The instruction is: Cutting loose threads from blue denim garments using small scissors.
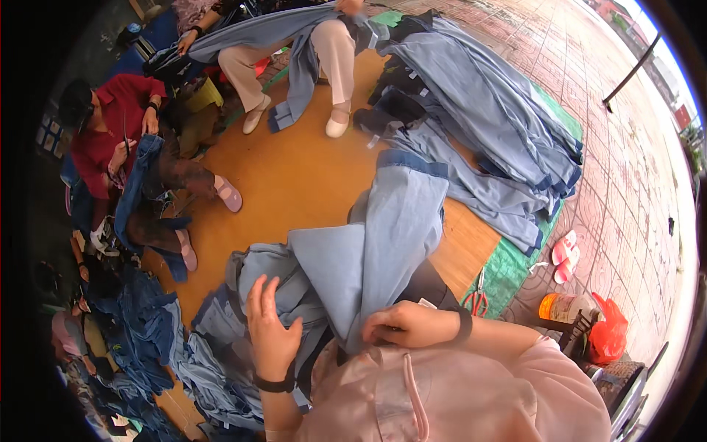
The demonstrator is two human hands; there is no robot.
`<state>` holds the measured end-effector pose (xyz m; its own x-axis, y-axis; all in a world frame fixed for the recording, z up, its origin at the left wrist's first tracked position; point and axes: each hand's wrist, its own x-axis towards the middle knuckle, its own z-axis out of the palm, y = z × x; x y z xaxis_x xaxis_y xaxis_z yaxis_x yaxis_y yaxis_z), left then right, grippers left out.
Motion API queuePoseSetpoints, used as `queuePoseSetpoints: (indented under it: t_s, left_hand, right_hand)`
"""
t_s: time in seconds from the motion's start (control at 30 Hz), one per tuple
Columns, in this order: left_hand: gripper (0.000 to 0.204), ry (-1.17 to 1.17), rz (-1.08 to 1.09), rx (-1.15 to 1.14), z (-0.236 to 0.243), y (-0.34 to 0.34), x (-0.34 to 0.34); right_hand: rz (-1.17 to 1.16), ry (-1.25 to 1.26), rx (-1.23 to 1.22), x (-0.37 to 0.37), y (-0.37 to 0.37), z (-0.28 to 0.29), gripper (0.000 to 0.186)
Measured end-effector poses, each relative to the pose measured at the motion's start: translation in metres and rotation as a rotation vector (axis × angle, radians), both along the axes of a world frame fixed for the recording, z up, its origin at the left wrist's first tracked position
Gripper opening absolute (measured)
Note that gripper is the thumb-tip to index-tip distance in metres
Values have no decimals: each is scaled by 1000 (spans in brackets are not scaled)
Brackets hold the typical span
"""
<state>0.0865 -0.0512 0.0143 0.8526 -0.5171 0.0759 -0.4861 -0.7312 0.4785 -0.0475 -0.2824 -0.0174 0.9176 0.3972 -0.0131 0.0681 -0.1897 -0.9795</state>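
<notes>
A pair of light blue jeans [398,228], apparently inside out with a darker hem band, lies across my lap and stretches away over the board. My left hand [274,331] is held over the bunched cloth on the left, fingers spread and thumb apart, with nothing in its grasp. On the right, my right hand [401,324] has its fingers curled in at the edge of the jeans near my waist; its fingertips are partly hidden. Red-handled scissors [477,300] rest beyond my right wrist, on the edge of a green sheet [508,272].
Several jeans [486,96] are heaped at far right, and a denim pile [140,317] lies at left. Two people handle jeans across the orange-brown board [265,184]. Pink slippers [565,256], a plastic jar [563,307] and a red bag [607,331] stand at right.
</notes>
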Motion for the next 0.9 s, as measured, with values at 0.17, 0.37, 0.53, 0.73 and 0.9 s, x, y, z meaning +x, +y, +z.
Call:
queuePoseSetpoints:
  t_s: [0.17,0.37,0.53,0.73,0.9]
  left_hand:
    - [69,-97,-275,37,-22,-34,-3]
    - [71,98,-203,-142,-23,-74,-15]
    - [67,158,-194,21,-46,-36,-11]
    - [51,284,-330,91,-74,-32,-3]
    - [48,417,-430,-23,-57,-25,5]
  right_hand:
    - [-810,170,73,9,-67,1,15]
    - [-1194,-159,-197,49,-198,1,19]
    - [-916,-225,-487,165,-209,-71,33]
    - [-702,42,-464,161,-215,-45,34]
    - [-995,-127,-254,133,-229,19,24]
